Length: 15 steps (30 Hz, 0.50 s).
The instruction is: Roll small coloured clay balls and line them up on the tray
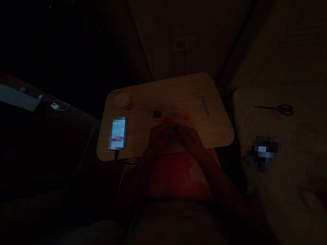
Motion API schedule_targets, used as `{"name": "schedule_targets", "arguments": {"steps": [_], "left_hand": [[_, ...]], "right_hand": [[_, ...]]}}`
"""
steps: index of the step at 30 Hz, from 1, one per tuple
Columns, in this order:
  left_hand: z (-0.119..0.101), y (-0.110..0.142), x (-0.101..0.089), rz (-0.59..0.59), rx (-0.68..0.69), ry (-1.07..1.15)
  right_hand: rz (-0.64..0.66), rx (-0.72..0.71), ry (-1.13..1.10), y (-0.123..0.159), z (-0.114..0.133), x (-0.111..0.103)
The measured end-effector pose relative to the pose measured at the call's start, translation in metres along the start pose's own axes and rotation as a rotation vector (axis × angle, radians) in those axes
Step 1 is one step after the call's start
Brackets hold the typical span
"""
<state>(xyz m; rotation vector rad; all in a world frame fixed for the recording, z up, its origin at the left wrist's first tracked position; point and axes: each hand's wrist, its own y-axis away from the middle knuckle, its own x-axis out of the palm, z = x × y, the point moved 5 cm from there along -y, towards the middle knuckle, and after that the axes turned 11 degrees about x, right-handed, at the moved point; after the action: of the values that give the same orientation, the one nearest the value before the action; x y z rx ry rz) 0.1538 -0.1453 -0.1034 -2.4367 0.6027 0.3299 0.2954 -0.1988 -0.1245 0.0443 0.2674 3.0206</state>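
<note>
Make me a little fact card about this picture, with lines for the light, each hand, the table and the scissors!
Light: very dim
Left hand: fingers at a green piece; grip unclear
Right hand: fingers close to the same piece; grip unclear
Just beyond hands: red, orange, pinkish and dark lumps
Table, left: pale round thing, bright pixelated rectangle
Table, right: teal strip
Scissors: on another surface, right

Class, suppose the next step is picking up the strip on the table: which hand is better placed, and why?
Right, most likely: the right hand is nearer the strip, which lies toward the right end of the table. The left hand is farther off, left of the green lump.
</note>
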Motion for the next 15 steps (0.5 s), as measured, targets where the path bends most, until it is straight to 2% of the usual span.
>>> {"name": "schedule_targets", "arguments": {"steps": [11,15], "left_hand": [[0.0035,0.0019,-0.0038,-0.013,0.017,-0.018],[-0.0042,-0.0008,0.0002,0.022,0.146,-0.002]], "right_hand": [[0.037,-0.031,0.102,0.0015,0.0008,0.0013],[0.001,-0.079,0.126,0.0008,0.0043,0.0009]]}}
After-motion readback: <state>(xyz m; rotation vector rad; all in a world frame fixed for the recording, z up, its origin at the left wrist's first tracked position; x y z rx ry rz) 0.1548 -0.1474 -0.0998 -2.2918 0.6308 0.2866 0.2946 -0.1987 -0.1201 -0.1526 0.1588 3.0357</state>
